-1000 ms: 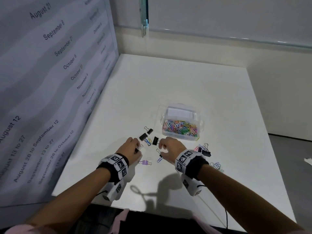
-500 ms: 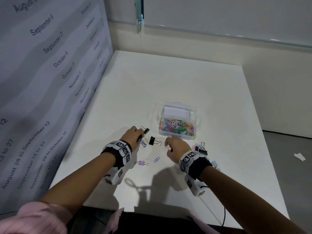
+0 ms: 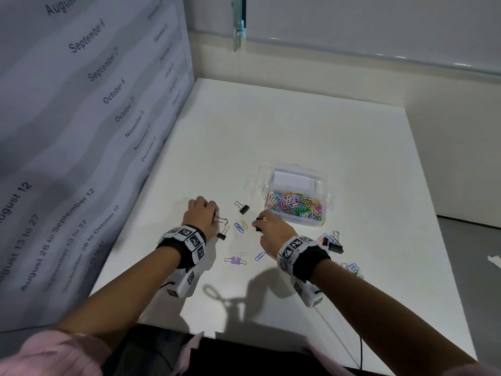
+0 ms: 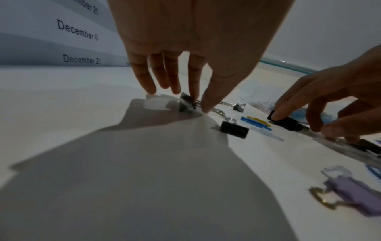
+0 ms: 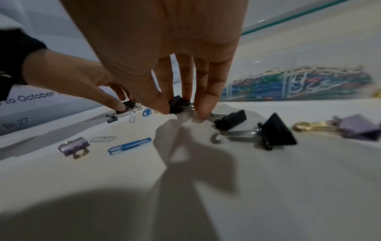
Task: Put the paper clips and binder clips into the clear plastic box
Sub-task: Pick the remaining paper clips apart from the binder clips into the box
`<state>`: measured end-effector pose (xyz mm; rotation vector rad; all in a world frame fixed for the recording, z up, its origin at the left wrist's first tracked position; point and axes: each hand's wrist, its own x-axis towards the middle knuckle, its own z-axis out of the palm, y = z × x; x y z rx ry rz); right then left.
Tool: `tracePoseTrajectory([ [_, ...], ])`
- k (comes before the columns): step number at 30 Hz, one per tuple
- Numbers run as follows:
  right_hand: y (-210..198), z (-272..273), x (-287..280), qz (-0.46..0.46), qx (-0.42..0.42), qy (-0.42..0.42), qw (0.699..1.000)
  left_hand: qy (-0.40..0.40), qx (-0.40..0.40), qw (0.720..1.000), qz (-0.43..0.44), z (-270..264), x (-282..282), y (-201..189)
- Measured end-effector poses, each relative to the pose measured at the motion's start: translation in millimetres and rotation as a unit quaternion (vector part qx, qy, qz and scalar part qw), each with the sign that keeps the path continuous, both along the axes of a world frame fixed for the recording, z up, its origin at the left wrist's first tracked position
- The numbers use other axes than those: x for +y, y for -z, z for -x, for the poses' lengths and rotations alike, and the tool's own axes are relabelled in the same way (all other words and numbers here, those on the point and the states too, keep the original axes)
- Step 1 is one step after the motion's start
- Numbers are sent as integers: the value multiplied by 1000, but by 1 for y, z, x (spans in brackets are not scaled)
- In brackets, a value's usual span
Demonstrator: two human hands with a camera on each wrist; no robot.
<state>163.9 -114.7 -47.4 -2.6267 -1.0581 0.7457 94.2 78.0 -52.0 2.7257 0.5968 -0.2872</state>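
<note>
1. Two black binder clips are under our fingers, both on the white table [image 3: 298, 126] on the near-left side of the clear plastic box [image 3: 297, 177].
2. The right hand [image 3: 272, 232] pinches one black binder clip [image 5: 177, 102] between thumb and fingers, just short of the box's near-left corner.
3. The left hand [image 3: 202, 214] pinches the other black clip [image 4: 186, 102] with thumb and forefinger, farther left of the box; a clear clip [image 4: 156, 103] lies against its other fingertips.
4. The box stands open, its bottom covered with coloured paper clips [image 3: 295, 205].
5. Between our hands lie a blue paper clip [image 3: 238, 227] and a yellow paper clip [image 3: 244, 223], and a third black binder clip [image 3: 243, 208] lies just left of the box.
6. A small black clip [image 3: 221, 235] lies beside the left wrist.
7. Nearer to us than the box lie a lilac binder clip [image 3: 235, 260] and another blue paper clip [image 3: 260, 255].
8. Right of the right wrist, near the box's near-right corner, sits a larger black binder clip [image 3: 334, 246] among more paper clips.
</note>
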Motion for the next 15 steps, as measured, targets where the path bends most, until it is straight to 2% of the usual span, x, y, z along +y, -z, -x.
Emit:
tracePoseTrajectory([
  [3, 1, -2, -9, 13, -3, 14, 1000, 70, 19, 997, 1, -5, -6, -3],
  [6, 2, 4, -22, -13, -16, 9, 1000, 186, 48, 981, 0, -13, -17, -4],
  [8, 1, 8, -26, -31, -11, -5, 999, 225, 74, 972, 2, -19, -22, -2],
  [11, -1, 12, -26, -6, 49, -48, 998, 226, 97, 968, 46, -27, -26, -1],
  [13, 0, 15, -23, -4, 84, -42, 996, 210, 95, 968, 97, -31, -27, -3],
  [15, 2, 17, -21, -16, 94, -15, 995, 201, 93, 969, 110, -33, -29, -3],
])
